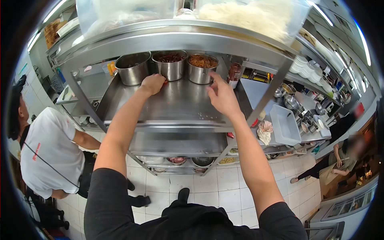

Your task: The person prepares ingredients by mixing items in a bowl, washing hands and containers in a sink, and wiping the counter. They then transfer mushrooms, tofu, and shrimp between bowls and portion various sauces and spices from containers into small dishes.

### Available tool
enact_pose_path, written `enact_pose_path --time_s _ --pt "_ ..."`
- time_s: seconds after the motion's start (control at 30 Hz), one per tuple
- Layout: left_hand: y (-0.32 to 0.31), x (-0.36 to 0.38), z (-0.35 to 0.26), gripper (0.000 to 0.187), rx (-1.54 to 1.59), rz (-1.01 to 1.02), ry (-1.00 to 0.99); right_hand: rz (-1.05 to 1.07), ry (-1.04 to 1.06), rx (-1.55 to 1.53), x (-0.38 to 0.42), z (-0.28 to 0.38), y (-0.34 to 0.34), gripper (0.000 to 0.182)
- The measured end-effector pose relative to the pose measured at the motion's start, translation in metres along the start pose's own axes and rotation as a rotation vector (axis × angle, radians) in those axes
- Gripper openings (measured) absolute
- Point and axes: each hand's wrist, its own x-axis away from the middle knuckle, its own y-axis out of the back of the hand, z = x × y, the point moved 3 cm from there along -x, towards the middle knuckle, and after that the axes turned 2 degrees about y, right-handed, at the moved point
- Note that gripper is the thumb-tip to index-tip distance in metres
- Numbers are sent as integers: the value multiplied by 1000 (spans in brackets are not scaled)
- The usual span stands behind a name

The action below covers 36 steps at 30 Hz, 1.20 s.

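Observation:
Three steel pots stand in a row at the back of a steel shelf (176, 105). The left pot (132, 74) has dark contents, the middle pot (171, 71) holds dark red pieces, and the right pot (200, 76) is filled with orange-brown bits. My left hand (153, 84) is low at the front of the middle pot, its fingers curled down, with a small bit of red at the fingertips; I cannot tell what they hold. Beside the right pot, my right hand (222, 95) has thumb and fingers apart, fingertips close to the pot's side.
A red-labelled jar (235, 73) stands right of the pots. Clear bins (244, 20) sit on the shelf overhead. To the right are a white tub (285, 125), a crumpled cloth (265, 132) and steel bowls (292, 102). One person (52, 152) stands close on the left, another (340, 160) farther right.

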Motion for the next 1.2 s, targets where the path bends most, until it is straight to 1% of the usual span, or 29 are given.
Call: enact_pose_path --time_s 0.03,0.1,0.13,0.17,0.23,0.27,0.3,0.33,0.37,0.43,0.47,0.5,0.53,0.57,0.6,0.63,0.67,0.73,0.77,0.83,0.87,0.9,0.97,1.0,1.07,1.1,1.17,1.2 --pt "-4 -8 7 19 8 3 -1 7 -4 5 -16 -6 -7 51" --pt "-4 -11 11 20 -7 -28 -104 67 -12 155 -42 -9 -19 53" --pt "-4 -7 12 20 -4 -22 -108 74 10 196 -54 -13 -25 43" --pt "3 -2 10 20 -10 -20 -130 67 12 202 -65 -19 -29 43" --pt "15 3 3 20 -15 -33 -154 146 98 302 -81 -33 -39 31" --pt "17 7 0 19 48 -11 -144 143 101 307 -86 -39 -41 31" --pt "18 9 2 19 109 11 -131 20 198 274 -90 -41 -40 22" --pt "12 8 4 19 114 -10 -158 -101 291 237 -92 -43 -39 15" --pt "11 10 4 19 114 -11 -156 -101 293 237 -97 -47 -39 15" --pt "11 10 2 18 143 -64 -76 -384 453 572 -110 -50 -27 17" --pt "13 10 2 18 145 -65 -79 -168 301 901 -122 -60 -27 19" --pt "17 9 3 18 206 -22 -47 -171 299 906 -141 -82 -27 19" --pt "23 9 3 19 264 23 -18 -341 303 674 -156 -108 -25 20" --pt "32 10 2 19 260 22 -28 -504 346 429 -169 -135 -24 22" --pt "42 12 2 21 287 30 17 -539 313 379 -176 -137 -16 22" --pt "46 13 2 23 314 41 61 -514 263 402 -180 -139 -11 23" --pt "41 6 7 23 311 47 52 -497 229 415 -183 -138 -6 23" --pt "29 -13 30 39 621 -13 289 -483 205 423 -188 -136 -2 23" --pt "38 -15 27 39 621 -10 282 -476 199 422 -189 -135 -2 24" --pt "59 -11 26 53 1405 -134 570 -474 197 427 -190 -133 -4 24" --pt "44 -22 38 62 1480 -94 534 -480 203 431 -190 -133 -7 25" --pt "36 -33 42 62 1480 -88 527 -479 204 435 -190 -129 -8 25" --pt "20 -49 49 62 1492 -128 693 -483 215 447 -187 -125 -15 26" --pt "7 -59 58 62 1492 -125 690 -489 224 454 -185 -122 -18 26" --pt "-15 -81 72 68 1642 55 635 -504 243 461 -177 -115 -24 27" --pt "-15 -88 70 68 1640 54 628 -514 250 458 -170 -110 -26 27" --pt "-14 -94 68 74 1710 -22 624 -514 220 398 -152 -99 -29 28" --pt "-1 -88 59 74 1707 -22 623 -494 149 309 -141 -90 -29 29"
